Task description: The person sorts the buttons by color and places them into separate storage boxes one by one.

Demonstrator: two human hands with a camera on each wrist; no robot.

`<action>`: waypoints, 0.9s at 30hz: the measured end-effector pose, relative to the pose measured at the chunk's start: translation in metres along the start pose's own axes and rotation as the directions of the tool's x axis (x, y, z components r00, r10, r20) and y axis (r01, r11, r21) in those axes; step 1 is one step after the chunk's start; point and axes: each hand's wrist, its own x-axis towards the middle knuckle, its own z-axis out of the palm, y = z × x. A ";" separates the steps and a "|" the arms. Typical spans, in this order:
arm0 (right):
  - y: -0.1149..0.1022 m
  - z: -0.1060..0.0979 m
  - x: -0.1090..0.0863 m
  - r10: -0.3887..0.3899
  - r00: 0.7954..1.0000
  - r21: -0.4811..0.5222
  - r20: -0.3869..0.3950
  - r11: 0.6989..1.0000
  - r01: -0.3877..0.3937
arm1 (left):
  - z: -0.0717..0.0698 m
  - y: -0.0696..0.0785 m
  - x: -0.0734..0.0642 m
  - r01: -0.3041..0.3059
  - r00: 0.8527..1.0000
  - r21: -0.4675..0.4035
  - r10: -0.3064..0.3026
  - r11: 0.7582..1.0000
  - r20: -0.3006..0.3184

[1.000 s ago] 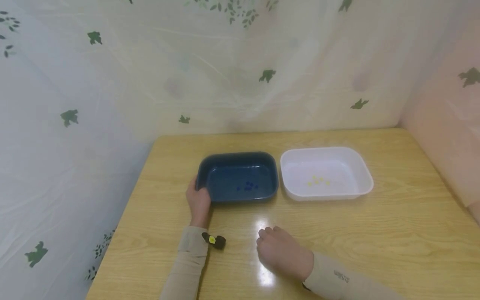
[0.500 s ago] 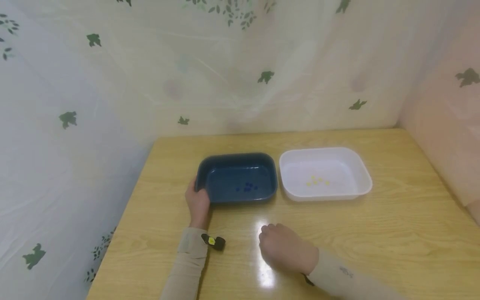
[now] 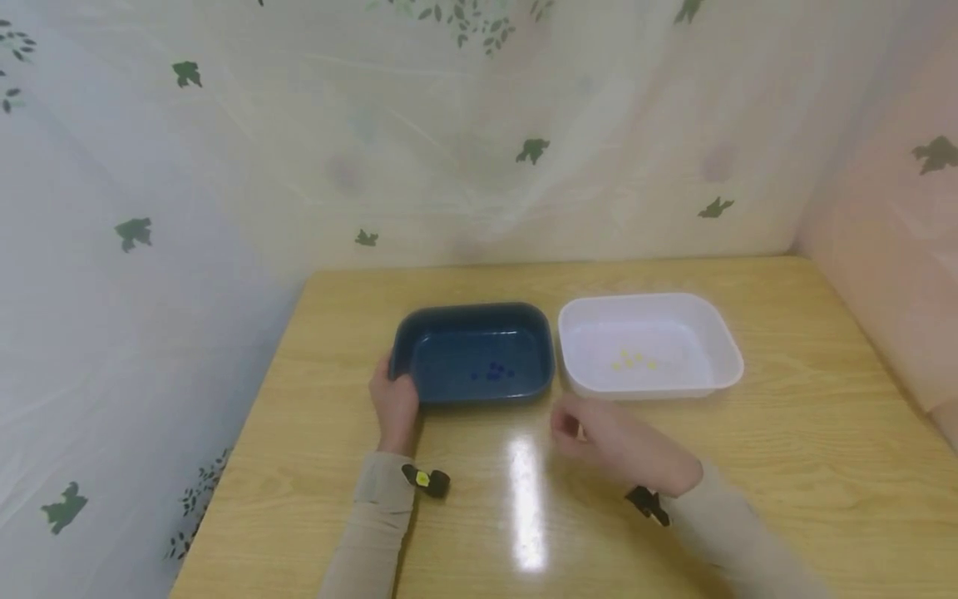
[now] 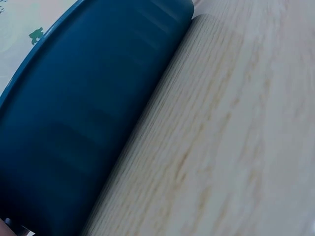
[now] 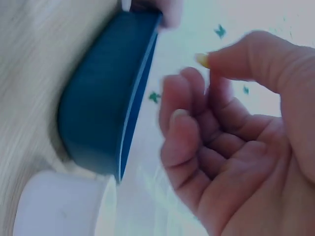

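My left hand point(image 3: 395, 406) grips the near left corner of a dark blue plastic tub point(image 3: 479, 349), thumb over the rim. Several small blue pieces point(image 3: 494, 372) lie on the tub's floor. Just in front of the gap between this tub and a white tub point(image 3: 649, 383) is my right hand point(image 3: 624, 441), above the table. In the right wrist view, its thumb and index finger pinch a small yellow piece point(image 5: 202, 60), while the other fingers curl loosely. Inside the white tub are several small yellow pieces point(image 3: 632, 361). The left wrist view shows the blue tub's outer wall point(image 4: 83, 113), but hardly any hand.
Both tubs stand side by side toward the back of a wooden table point(image 3: 808, 374). Behind it and at the sides hang pale sheets point(image 3: 441, 150) printed with green birds and leaves.
My right hand has moved from the front middle of the table forward and right toward the white tub, turning so its thumb side shows. The left hand and both tubs stay in place.
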 end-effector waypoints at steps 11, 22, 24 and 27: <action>0.049 -0.060 -0.002 0.157 0.962 0.322 -0.224 0.943 -0.079 | -0.002 0.001 0.000 0.025 1.000 -0.037 -0.025 0.999 0.006; 0.083 -0.075 0.000 0.101 0.964 0.775 -0.246 0.618 0.133 | -0.002 0.000 0.000 0.032 0.999 -0.035 -0.032 0.999 0.008; 0.086 -0.081 0.000 0.120 0.962 0.805 -0.245 0.578 0.133 | -0.001 0.000 0.000 0.038 0.999 -0.036 -0.038 0.999 0.010; 0.091 -0.094 -0.003 0.257 0.926 0.622 -0.275 0.782 -0.032 | -0.001 0.000 0.000 0.039 0.999 -0.042 -0.038 0.998 0.011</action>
